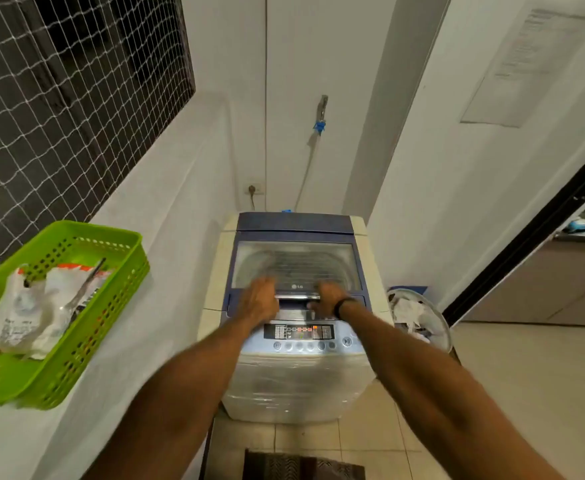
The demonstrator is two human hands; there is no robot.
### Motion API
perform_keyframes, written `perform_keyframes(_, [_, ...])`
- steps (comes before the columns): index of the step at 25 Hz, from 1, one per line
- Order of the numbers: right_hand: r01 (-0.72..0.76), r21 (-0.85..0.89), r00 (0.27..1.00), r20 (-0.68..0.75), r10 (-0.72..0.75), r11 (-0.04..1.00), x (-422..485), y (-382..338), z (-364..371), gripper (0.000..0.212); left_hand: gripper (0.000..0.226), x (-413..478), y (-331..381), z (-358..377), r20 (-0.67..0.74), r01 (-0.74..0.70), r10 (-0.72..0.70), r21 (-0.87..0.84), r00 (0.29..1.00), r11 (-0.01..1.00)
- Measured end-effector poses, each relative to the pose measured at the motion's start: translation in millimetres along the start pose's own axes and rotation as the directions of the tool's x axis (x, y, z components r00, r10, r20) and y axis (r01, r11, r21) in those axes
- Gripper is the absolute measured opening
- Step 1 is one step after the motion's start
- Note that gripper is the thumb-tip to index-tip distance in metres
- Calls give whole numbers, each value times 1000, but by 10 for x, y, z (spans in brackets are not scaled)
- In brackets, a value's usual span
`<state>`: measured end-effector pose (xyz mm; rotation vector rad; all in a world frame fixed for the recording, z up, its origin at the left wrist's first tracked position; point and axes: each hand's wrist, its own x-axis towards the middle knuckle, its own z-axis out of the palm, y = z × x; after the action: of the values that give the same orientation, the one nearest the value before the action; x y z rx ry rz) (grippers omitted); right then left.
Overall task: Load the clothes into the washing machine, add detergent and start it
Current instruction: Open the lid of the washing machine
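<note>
A top-loading washing machine (294,375) stands ahead with its blue-framed glass lid (296,261) down. My left hand (259,301) lies palm down at the left end of the silver lid handle (296,297), with blurred fingers reaching onto the glass. My right hand (327,300) is at the handle's right end, fingers curled over it and thumb below. The control panel (299,332) sits just in front of both hands. A round laundry basket (422,320) holding clothes stands right of the machine. White detergent pouches (31,306) lie in a green basket.
The green plastic basket (104,323) rests on a white ledge to the left, under a netted window. A tap with a hose (320,123) and a wall socket (253,190) are behind the machine. A dark doorway frame is at the right, and a mat (301,465) lies on the tiled floor.
</note>
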<state>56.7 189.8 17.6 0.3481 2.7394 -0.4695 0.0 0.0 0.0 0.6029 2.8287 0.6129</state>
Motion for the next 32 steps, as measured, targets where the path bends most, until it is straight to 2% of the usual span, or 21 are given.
perform_keyframes(1, [-11,-18,997,73,12,1000,7,37,169,47,43,-86,-45,134,89,7,-10,31,996,999])
perform_keyframes(4, [-13,-3,993,116,13,1000,-24,134,524,51,44,-282,-188,537,252,0,-3,10,968,1000])
perform_keyframes(7, [-10,102,994,106,-1,995,108,298,572,66,61,-146,-371,678,243,54,-26,-108,970,993])
perform_keyframes(11, [14,146,996,82,-26,989,132,451,714,65,50,-93,-301,663,283,79,-41,-124,958,989])
perform_keyframes(13, [21,116,999,46,-26,993,129,458,772,59,50,-46,-235,652,291,124,-88,-107,953,987])
perform_keyframes(19, [89,6,980,179,-89,996,392,521,566,63,43,137,10,539,340,285,-265,-8,902,959])
perform_keyframes(21, [111,-35,976,191,-102,993,411,488,514,61,44,134,110,472,332,283,-276,28,902,959])
perform_keyframes(24, [143,-22,976,167,-137,990,368,447,303,52,47,107,261,314,203,215,-245,157,948,964])
perform_keyframes(27, [182,-35,983,-4,-183,983,355,399,-221,26,24,197,333,-44,-58,143,-132,242,989,960])
perform_keyframes(28, [187,-40,979,-80,-190,981,352,357,-455,20,20,253,323,-199,-140,121,-90,232,986,965])
perform_keyframes(30, [217,-15,948,-235,-214,976,362,239,-924,19,30,414,291,-517,-279,69,-7,212,960,975])
perform_keyframes(32, [274,42,870,-437,-229,961,483,142,-1257,20,45,645,288,-768,-427,18,70,199,902,980])
